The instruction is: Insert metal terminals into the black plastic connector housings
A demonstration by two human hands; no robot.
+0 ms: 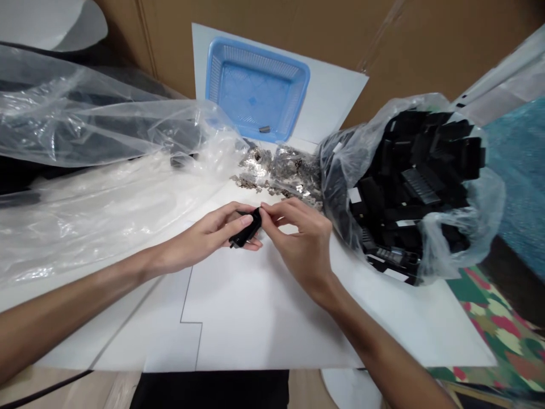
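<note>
The left hand (215, 230) has its thumb pressed on top of a small black part (247, 233) and its fingers curled beneath, clamping it at a slant above the white tabletop (264, 318). The right hand (304, 236) brings its thumb and forefinger tips together at the part's upper end, the other fingers loosely bent; whether something tiny sits between those tips, I cannot tell. Just beyond the hands lie small metal pieces (251, 183), with a blue basket (216, 79) behind them and a clear bag (462, 244) of black parts to the right.
</note>
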